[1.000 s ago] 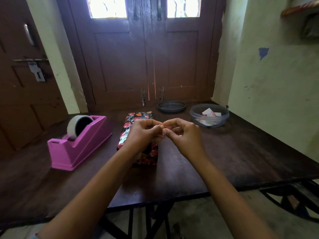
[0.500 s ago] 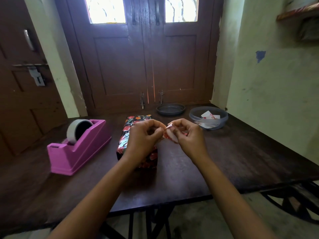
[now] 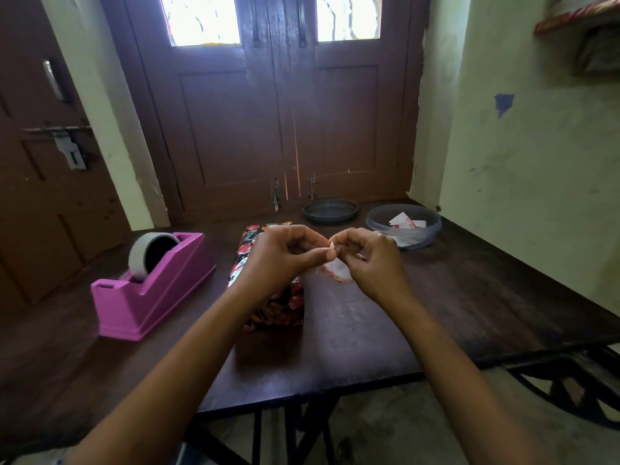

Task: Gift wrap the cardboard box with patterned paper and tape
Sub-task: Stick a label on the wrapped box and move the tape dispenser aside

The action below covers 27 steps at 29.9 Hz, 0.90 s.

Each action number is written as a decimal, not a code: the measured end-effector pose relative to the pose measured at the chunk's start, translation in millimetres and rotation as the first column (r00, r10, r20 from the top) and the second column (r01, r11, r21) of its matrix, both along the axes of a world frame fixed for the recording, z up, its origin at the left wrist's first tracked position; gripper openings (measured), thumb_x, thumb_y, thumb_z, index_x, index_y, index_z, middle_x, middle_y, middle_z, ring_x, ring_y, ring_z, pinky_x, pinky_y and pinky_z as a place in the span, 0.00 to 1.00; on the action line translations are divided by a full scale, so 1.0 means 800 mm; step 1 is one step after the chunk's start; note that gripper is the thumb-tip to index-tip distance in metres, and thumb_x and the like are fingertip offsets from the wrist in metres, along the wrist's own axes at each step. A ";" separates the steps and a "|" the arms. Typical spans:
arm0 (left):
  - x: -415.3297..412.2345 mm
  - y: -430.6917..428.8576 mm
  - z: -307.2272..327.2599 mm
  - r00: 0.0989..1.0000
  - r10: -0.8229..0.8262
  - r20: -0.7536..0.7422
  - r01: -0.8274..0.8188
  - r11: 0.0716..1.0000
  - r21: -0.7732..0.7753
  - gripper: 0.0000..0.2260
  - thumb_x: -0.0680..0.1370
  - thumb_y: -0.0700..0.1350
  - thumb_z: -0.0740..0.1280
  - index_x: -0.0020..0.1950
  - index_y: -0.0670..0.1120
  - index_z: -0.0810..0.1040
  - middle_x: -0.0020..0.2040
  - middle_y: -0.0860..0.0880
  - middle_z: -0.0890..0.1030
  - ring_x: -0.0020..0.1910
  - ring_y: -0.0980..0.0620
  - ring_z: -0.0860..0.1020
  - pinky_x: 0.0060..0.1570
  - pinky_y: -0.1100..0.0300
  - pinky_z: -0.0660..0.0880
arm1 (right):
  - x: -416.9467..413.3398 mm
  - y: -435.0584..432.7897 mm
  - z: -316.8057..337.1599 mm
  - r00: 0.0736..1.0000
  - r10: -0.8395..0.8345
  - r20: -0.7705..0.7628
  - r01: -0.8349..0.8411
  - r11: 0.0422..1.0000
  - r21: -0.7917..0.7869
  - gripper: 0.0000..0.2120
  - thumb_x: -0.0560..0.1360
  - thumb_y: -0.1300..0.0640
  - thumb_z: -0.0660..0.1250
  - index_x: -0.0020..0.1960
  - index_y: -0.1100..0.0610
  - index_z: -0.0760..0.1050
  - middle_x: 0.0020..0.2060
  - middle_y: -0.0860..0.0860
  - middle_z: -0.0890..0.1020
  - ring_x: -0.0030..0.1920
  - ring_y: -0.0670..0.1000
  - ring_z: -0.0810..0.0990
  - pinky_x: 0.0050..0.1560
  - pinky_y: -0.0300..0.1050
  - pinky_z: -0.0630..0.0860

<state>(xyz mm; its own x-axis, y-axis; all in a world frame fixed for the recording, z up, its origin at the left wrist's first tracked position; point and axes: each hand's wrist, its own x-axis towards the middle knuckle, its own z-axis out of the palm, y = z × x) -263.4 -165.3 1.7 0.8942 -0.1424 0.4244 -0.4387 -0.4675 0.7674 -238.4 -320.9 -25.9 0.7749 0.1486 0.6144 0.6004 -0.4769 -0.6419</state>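
The box (image 3: 278,303), wrapped in dark paper with a red and white pattern, lies on the dark wooden table (image 3: 469,297), partly behind my left forearm. Above it, my left hand (image 3: 281,256) and my right hand (image 3: 369,260) meet fingertip to fingertip. Between them hangs a small white and red scrap of paper (image 3: 337,271). My right fingers pinch it and my left thumb and forefinger hold its upper edge. A pink tape dispenser (image 3: 147,290) with a grey roll stands to the left of the box.
A clear round plastic container (image 3: 402,226) with white and red paper scraps sits at the back right, a dark round lid (image 3: 330,211) beside it. Brown double doors stand behind the table, a pale wall to the right. The table's front edge is near my elbows.
My hands were closed tightly together; now they have parted slightly and the small white and red scrap shows between them. The view has tilted a little.
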 end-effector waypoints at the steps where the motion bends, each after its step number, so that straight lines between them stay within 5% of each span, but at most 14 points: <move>1: 0.000 0.000 -0.001 1.000 0.008 0.003 -0.008 1.000 0.008 0.08 0.68 0.46 0.74 0.45 0.46 0.83 0.40 0.49 0.84 0.39 0.54 0.82 0.46 0.55 0.81 | 0.000 0.000 0.001 1.000 0.001 0.000 -0.001 1.000 -0.005 0.06 0.74 0.64 0.66 0.48 0.57 0.81 0.40 0.47 0.79 0.39 0.39 0.75 0.39 0.26 0.71; 9: 0.006 -0.002 -0.002 0.999 0.036 -0.025 -0.037 0.999 -0.039 0.02 0.74 0.40 0.69 0.44 0.45 0.82 0.42 0.44 0.84 0.42 0.47 0.83 0.48 0.46 0.80 | 0.001 0.000 -0.003 0.999 -0.022 0.040 0.022 1.000 -0.006 0.05 0.73 0.60 0.68 0.49 0.56 0.80 0.45 0.52 0.81 0.43 0.44 0.77 0.41 0.30 0.73; 14: 0.009 -0.011 -0.008 0.994 0.100 -0.035 -0.104 0.988 -0.118 0.04 0.76 0.39 0.67 0.42 0.45 0.80 0.42 0.41 0.83 0.43 0.45 0.83 0.48 0.44 0.80 | -0.008 0.014 -0.011 0.981 -0.148 0.129 0.123 0.976 0.182 0.05 0.72 0.58 0.70 0.44 0.56 0.74 0.39 0.48 0.76 0.37 0.42 0.75 0.35 0.33 0.74; 20: 0.012 -0.012 -0.016 0.993 0.085 -0.082 -0.099 0.976 -0.196 0.05 0.76 0.40 0.66 0.41 0.45 0.79 0.40 0.44 0.82 0.40 0.48 0.82 0.46 0.48 0.80 | -0.018 0.018 -0.016 0.995 0.003 -0.098 0.030 0.942 0.335 0.09 0.75 0.50 0.66 0.45 0.55 0.80 0.36 0.49 0.83 0.39 0.44 0.82 0.40 0.41 0.79; 27: 0.018 -0.022 -0.017 0.981 0.156 -0.115 -0.173 0.974 -0.148 0.08 0.77 0.38 0.66 0.38 0.45 0.77 0.40 0.42 0.81 0.37 0.49 0.81 0.39 0.58 0.80 | -0.012 -0.003 -0.013 0.982 -0.062 -0.180 0.120 0.934 0.336 0.05 0.74 0.56 0.68 0.42 0.56 0.79 0.37 0.52 0.83 0.39 0.48 0.82 0.43 0.50 0.81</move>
